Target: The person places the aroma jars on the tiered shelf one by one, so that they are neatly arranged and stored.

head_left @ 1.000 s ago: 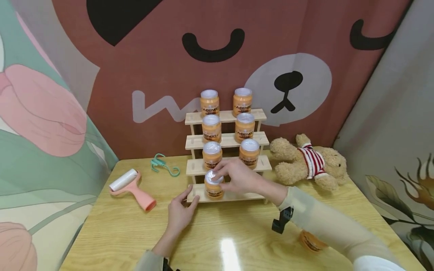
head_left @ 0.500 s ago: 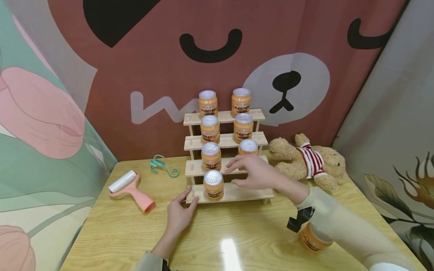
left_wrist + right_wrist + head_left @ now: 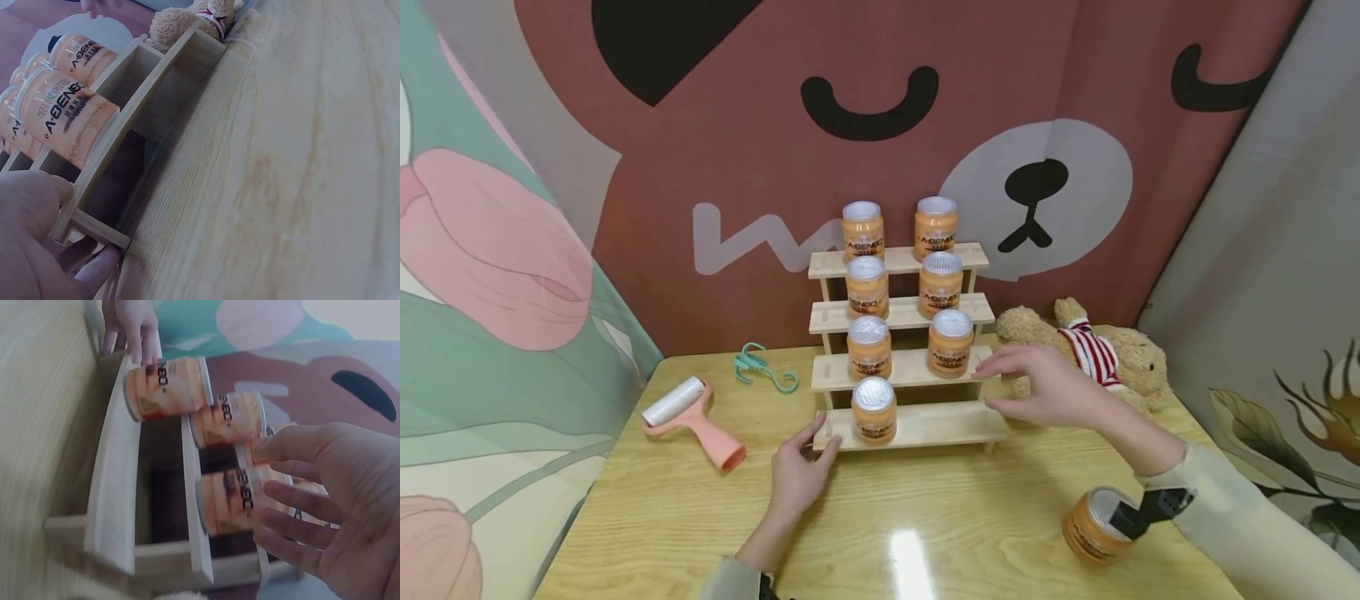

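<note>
A stepped wooden display rack [image 3: 940, 427] stands on the table, bearing orange jars with silvery lids in two columns. Its lowest step has a single jar [image 3: 874, 410] near the left end. With thumb and fingers, my left hand [image 3: 800, 477] holds the left end of that step; the left wrist view shows this hand [image 3: 31, 231] at the step's end. My right hand [image 3: 1056, 387] hovers off the rack's right side, its fingers extended and nothing in them. In the right wrist view the right hand [image 3: 350, 500] appears in front of the jars [image 3: 228, 500].
Another orange jar [image 3: 1097, 523] stands on the table at the front right, below my right wrist. A teddy bear [image 3: 1112, 354] in a striped shirt lies right of the rack. A pink-handled lint roller [image 3: 703, 425] and a green hook [image 3: 763, 367] lie to the left.
My right hand has let go of the jar on the lowest step and moved right, past the rack's end. The left hand has stayed at the rack, and that jar remains in place.
</note>
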### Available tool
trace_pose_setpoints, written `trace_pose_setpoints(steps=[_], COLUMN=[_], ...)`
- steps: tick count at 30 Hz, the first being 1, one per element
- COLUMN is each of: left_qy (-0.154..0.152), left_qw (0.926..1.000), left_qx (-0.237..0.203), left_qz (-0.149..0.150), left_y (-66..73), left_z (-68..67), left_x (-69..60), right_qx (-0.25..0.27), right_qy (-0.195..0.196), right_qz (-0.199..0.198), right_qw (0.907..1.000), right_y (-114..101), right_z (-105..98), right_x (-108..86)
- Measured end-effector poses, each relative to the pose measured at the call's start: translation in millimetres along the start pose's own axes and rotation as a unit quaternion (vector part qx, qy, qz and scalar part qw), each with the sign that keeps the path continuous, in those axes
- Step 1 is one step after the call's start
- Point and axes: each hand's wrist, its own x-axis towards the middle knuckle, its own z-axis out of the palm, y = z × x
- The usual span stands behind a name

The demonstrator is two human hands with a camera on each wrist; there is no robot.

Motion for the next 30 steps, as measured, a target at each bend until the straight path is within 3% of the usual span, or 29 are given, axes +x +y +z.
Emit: trace_pose_setpoints(steps=[15,23,30], left_qy=[-0.005,0.003,0.012], left_qw=[0.9999,1.0,0.9997], left_qx=[0.012,0.002,0.011], left_qz=[-0.006,0.004,0.016], left_y=[-3.0,-5.8,-4.6], left_z=[1.7,4.0,3.0], left_x=[-2.8,0.2,1.7], right_qx=[-0.004,0.002,0.03], right_qy=[0.031,0.035,0.015], right_qz=[0.028,0.006,-0.02], right_qw=[0.9991,0.9994,0.9992], right_y=[21.8,36.4,45.8], right_z=[-4.9,-14.4,-17.8], right_x=[-65.9,-94.6,-117.4])
